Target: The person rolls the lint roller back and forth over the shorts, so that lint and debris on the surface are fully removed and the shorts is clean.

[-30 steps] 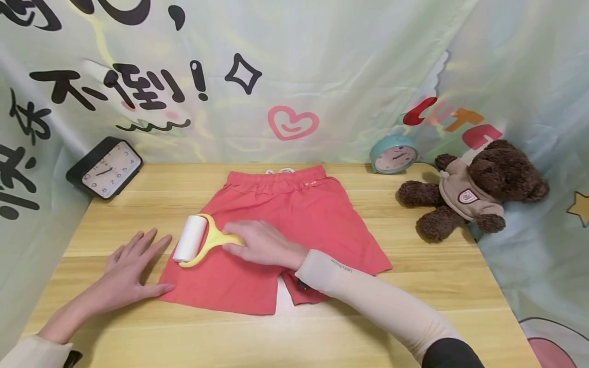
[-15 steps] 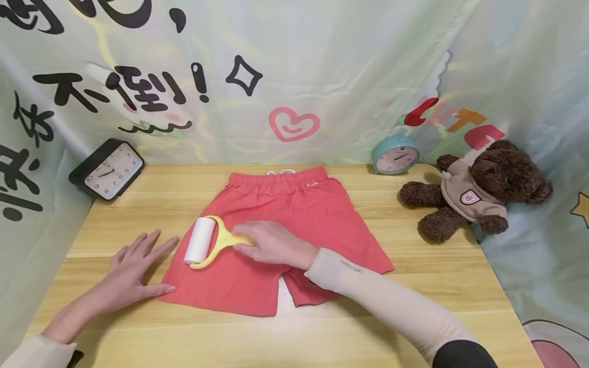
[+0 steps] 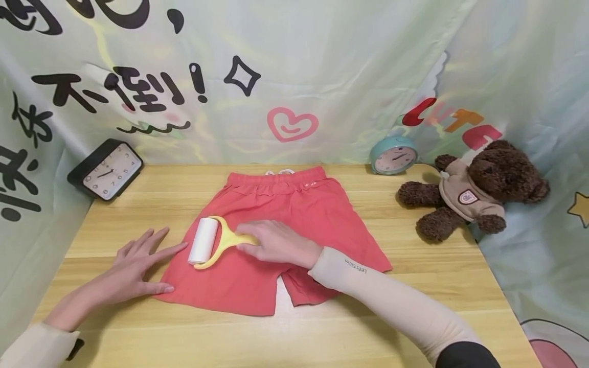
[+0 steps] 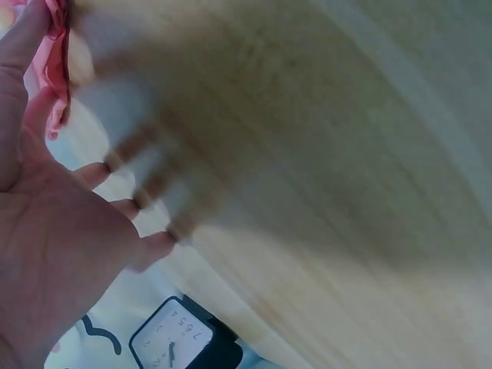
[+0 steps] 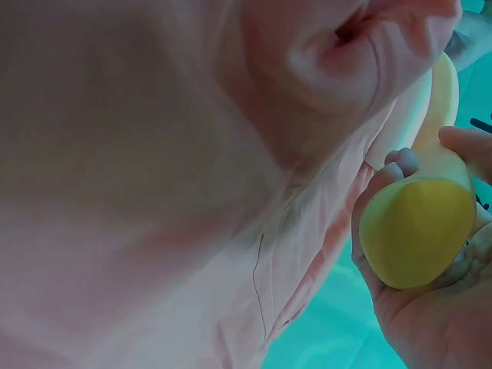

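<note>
Shorts [image 3: 299, 217] spread flat mid-way along the bench [image 3: 322, 337], waistband towards the far edge. Right hand [image 3: 278, 243]: fingers clamped round handle of roller [image 3: 203, 240]; white cylinder appears to rest on the leg nearer the bench's left edge. Left hand [image 3: 131, 271]: fingers apart, thumb at that leg's hem corner. Judgement: rolling under way, roller not yet put down; share of cloth done or left cannot be told.

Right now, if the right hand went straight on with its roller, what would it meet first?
Likely the left hand, whose index fingertip lies just ahead of the roller; height is unclear.
</note>
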Motion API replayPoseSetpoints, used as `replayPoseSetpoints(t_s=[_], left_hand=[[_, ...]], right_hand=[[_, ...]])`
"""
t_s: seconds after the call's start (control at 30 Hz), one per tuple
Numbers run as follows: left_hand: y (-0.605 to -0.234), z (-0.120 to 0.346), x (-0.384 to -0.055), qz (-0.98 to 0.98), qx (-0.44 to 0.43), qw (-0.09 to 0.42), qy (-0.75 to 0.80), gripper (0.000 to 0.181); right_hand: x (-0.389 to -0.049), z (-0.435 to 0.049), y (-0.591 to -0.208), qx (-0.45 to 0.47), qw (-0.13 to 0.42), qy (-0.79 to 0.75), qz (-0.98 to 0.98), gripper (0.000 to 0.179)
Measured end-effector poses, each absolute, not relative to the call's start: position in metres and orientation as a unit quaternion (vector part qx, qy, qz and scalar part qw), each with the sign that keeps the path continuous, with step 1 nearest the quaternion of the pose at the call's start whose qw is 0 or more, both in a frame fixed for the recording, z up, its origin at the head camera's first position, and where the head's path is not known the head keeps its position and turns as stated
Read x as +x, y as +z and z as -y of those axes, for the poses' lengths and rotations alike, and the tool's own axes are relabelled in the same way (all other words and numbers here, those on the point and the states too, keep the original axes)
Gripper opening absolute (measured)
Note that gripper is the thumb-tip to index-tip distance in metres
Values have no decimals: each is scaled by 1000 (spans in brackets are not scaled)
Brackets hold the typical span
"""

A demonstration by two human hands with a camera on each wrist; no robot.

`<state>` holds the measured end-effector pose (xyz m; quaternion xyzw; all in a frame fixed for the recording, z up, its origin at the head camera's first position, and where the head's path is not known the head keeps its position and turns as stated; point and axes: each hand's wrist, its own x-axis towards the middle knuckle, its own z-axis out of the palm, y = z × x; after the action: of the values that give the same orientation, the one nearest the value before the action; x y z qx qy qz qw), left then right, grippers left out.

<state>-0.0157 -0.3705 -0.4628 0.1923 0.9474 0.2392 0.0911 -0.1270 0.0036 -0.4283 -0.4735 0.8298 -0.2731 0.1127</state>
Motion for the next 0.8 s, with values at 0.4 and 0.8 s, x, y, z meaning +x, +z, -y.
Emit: replayPoseSetpoints(t_s=[0.4, 0.8], left_hand=[[-460, 370, -16, -956, 175, 107, 210, 93], [-460, 369, -18, -954, 170, 117, 216, 93]], right_hand=[[-133, -19, -426, -480, 123, -272, -825, 19], [-138, -38, -428, -462, 140, -290, -826, 30]])
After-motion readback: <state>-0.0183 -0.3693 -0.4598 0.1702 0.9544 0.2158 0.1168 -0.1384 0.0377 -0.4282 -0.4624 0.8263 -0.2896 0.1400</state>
